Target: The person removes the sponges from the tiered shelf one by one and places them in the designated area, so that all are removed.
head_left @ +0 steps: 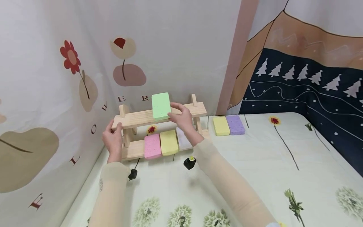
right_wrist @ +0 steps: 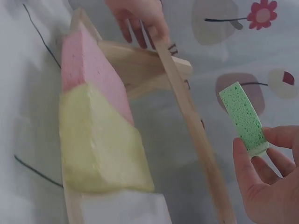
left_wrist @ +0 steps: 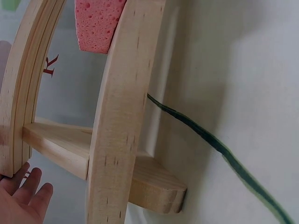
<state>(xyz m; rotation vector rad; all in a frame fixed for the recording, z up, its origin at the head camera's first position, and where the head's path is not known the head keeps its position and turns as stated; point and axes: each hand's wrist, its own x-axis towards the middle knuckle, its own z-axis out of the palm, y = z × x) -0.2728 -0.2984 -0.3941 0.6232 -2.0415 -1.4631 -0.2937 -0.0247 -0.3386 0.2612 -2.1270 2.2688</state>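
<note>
A green sponge (head_left: 160, 106) is pinched between the thumb and fingers of my right hand (head_left: 182, 118), over the upper board of a two-tier wooden rack (head_left: 136, 119). In the right wrist view the same sponge (right_wrist: 243, 119) shows its narrow side. My left hand (head_left: 112, 138) grips the left end of the upper board, thumb on the near side. On the lower board sit a pink sponge (head_left: 152, 146), a yellow sponge (head_left: 169, 142) and a white sponge (head_left: 183, 138), side by side. My right forearm partly hides the white one.
Right of the rack, another yellow sponge (head_left: 221, 126) and a purple sponge (head_left: 235, 125) lie together on the flower-printed cloth (head_left: 255, 176). Patterned curtains (head_left: 181, 47) hang close behind the rack and along the left side. Short wooden uprights (head_left: 193, 100) rise from the upper board.
</note>
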